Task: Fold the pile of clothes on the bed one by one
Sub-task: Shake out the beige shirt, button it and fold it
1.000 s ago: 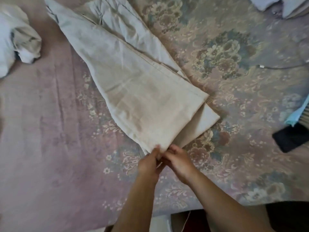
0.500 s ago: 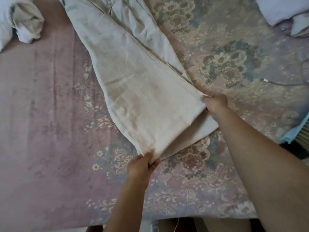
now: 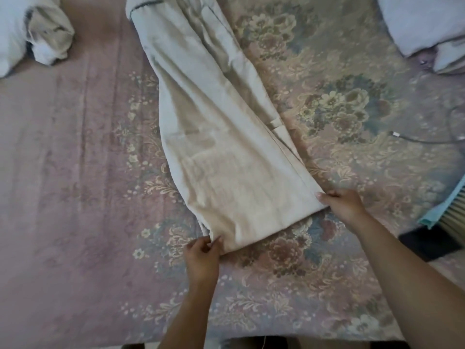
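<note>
Your left hand (image 3: 202,258) sits near the front edge of the bed (image 3: 75,222), thumb and curled fingers pinching the near left corner of the trousers (image 3: 226,159). Your right hand (image 3: 344,204) is a little farther in, fingers curled over the near right corner of the same hem; whether the thumb is tucked under the cloth you cannot tell. The trousers lie flat on the flowered bedspread, legs stacked one on the other, running away from you toward the far edge, where the waist is cut off by the frame. Near the right edge a dark flat thing (image 3: 425,244) is partly cut off and hard to name. A cable (image 3: 422,138) lies farther right. Crumpled clothes (image 3: 37,34) sit at the far left corner, more pale cloth (image 3: 422,26) at the far right, both partly out of frame.
</note>
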### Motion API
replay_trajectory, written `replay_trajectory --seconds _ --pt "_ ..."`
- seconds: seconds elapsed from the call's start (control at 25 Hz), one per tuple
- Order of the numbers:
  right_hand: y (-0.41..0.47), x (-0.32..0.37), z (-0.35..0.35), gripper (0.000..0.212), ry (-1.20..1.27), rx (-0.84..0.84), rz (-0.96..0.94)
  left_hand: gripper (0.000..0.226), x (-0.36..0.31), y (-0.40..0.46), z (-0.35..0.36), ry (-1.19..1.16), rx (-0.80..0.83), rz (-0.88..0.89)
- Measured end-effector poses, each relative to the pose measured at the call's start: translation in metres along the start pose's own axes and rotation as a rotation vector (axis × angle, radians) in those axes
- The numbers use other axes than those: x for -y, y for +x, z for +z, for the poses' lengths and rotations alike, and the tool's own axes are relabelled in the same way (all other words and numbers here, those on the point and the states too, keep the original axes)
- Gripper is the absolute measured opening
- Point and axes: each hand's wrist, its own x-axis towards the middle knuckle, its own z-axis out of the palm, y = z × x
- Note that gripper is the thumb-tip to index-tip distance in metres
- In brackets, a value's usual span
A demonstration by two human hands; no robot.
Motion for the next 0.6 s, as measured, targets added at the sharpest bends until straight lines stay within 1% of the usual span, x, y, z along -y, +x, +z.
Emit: replay_trajectory --seconds 0.04,0.12,0.2,0.28,0.32,0.4,0.48,0.52,0.6 --pt "0.000 0.001 0.000 0.024 0.029 0.016 -0.008 0.021 -0.002 0.000 0.001 -0.047 0.003 -0.005" --pt "-0.002 0.004 0.000 0.016 0.066 0.054 -0.017 0.013 -0.007 0.001 0.005 -0.176 -0.023 -0.133" --pt "-0.002 0.008 -0.001 0.015 0.075 0.120 -0.023 0.018 -0.011 0.005 0.008 -0.249 -0.062 -0.268" --pt "-0.002 0.012 0.000 0.012 0.070 0.164 -0.028 0.015 -0.013 0.007 0.009 -0.272 -0.045 -0.331" --pt "0.000 0.012 0.001 0.014 0.094 0.166 -0.017 0.012 -0.015 0.007 0.008 -0.271 -0.039 -0.342" --pt "0.002 0.011 0.001 0.023 0.133 0.147 0.004 0.011 -0.016 0.005 0.004 -0.319 -0.032 -0.335" --pt "-0.010 0.011 0.006 0.022 0.089 0.143 0.009 0.012 -0.018 0.002 -0.007 -0.369 -0.038 -0.271" --pt "-0.023 0.009 0.013 0.018 0.041 0.158 0.011 0.013 -0.019 0.001 -0.019 -0.335 -0.071 -0.217" --pt "-0.061 0.004 0.036 0.007 -0.053 0.248 0.009 0.013 -0.020 0.005 -0.056 -0.163 -0.187 -0.084"
